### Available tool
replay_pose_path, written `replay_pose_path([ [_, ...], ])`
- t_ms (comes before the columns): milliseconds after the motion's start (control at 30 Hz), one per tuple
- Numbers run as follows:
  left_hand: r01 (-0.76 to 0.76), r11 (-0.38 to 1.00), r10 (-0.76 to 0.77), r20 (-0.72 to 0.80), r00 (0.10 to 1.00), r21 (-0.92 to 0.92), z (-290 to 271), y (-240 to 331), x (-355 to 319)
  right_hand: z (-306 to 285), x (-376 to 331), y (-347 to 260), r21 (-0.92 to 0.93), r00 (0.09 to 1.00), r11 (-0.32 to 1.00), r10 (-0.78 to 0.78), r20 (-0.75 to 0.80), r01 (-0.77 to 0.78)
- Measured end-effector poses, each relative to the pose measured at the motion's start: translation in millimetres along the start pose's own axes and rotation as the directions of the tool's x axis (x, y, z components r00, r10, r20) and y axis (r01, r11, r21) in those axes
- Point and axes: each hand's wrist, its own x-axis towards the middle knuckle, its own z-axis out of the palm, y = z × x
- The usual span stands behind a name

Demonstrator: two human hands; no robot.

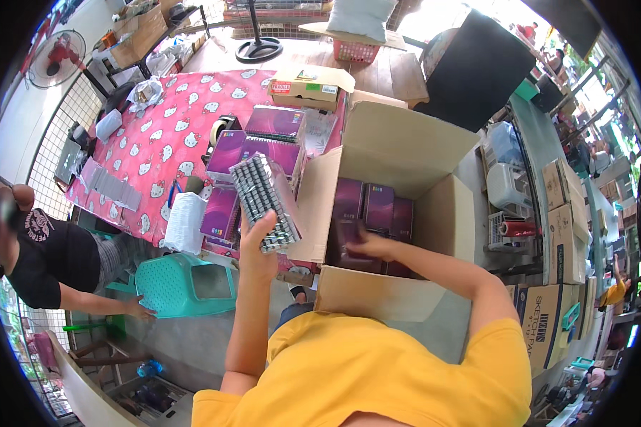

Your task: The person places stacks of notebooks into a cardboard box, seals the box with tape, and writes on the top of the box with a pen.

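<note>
Pink cartoon-print cloth [132, 203] covers the worktop on my left, with a tape dispenser [223, 132] toward the middle and a small tan box [310, 87] at its far end. Someone in a black shirt [39, 274] is over at the left, one arm out to a teal stool [185, 288].

So, the step I'm on looks like shifting notebooks by the stack, though which way they're going, I honestly can't tell you. My left hand [259, 245] is closed round the near end of a stack of spiral notebooks [267, 203], thumb over the side, held up tilted with the coils showing. More purple notebooks [274, 122] sit piled on the worktop just beyond it.

My right hand [372, 246] is down inside the open carton [445, 228], at the near left of the packed notebooks [379, 203]. It's blurry and the fingertips don't show, so no idea how open it is or if it's got hold of anything.

Next move, I reckon, calls for a snug left grip so nothing slides out, plus keeping clear of that left flap.
</note>
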Motion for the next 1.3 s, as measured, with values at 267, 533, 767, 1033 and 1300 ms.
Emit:
replay_pose_path([
  [267, 0.107, 0.973, -0.116, 0.035, 0.993, 0.206, 2, -27, -12, 6, -43, -77, 0.456, 0.943, 0.843, -0.332, 0.025, 0.285],
  [533, -0.252, 0.495, 0.273, 0.127, 0.954, 0.831, 12, -26, 15, -50, -81, -2, 0.409, 0.953, 0.912, 0.161, -0.258, -0.044],
  [767, -0.261, 0.739, 0.462, -0.185, 0.867, 0.621, -29, 3, 27, -15, 23, 109, -0.140, 0.804, 0.850, 0.409, -0.431, -0.508],
  [1033, -0.043, 0.937, 0.285, -0.687, 0.669, 0.347, -193, -12, 25, -53, -36, -32, -0.346, 0.928, 0.910, 0.094, -0.361, -0.227],
  [1300, 0.370, 0.899, -0.167, -0.597, 0.785, 0.235, -242, -4, 65, 128, -5, -166, 0.686, 0.929, 0.721, -0.178, 0.323, -0.100],
])
